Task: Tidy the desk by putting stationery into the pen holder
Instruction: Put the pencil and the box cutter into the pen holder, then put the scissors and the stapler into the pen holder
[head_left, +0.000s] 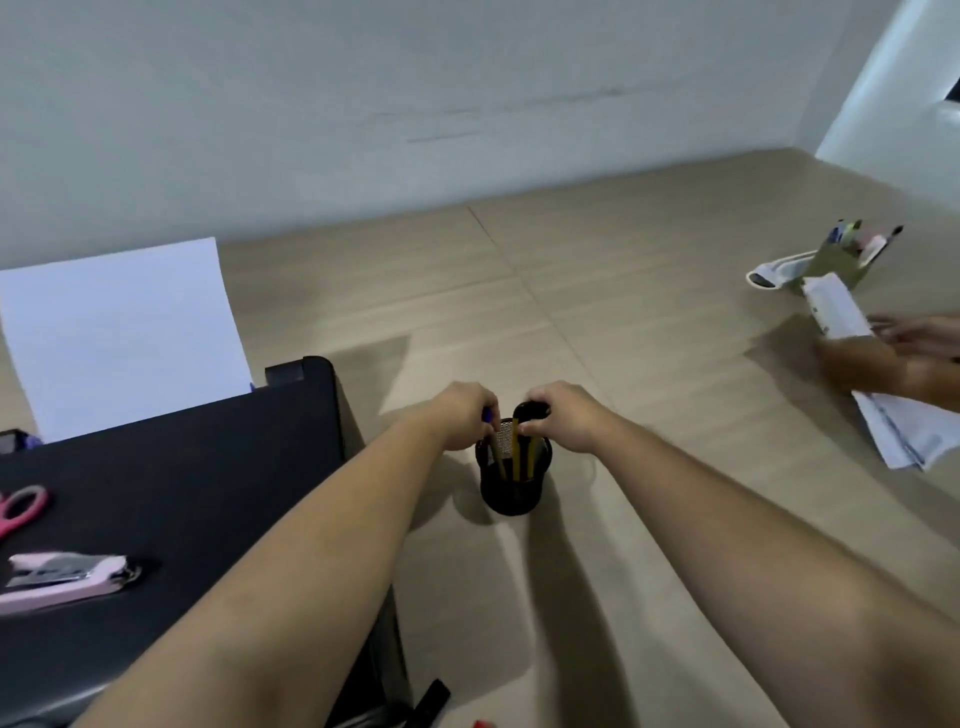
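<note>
In the middle of the frame, the left hand (464, 415) is closed around a blue-topped pen (488, 431) and the right hand (563, 418) pinches a yellow-and-black thing (524, 441); both go down into the black mesh pen holder (514, 483) on the worktop (623, 312). So some is done. At lower left, pink scissors (21, 509) and a pink stapler (67, 577) are not yet put away

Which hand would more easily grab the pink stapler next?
Probably the left hand. The pink stapler lies on the black surface on the person's left, while the right hand is beyond the pen holder and would have to cross over.
</note>
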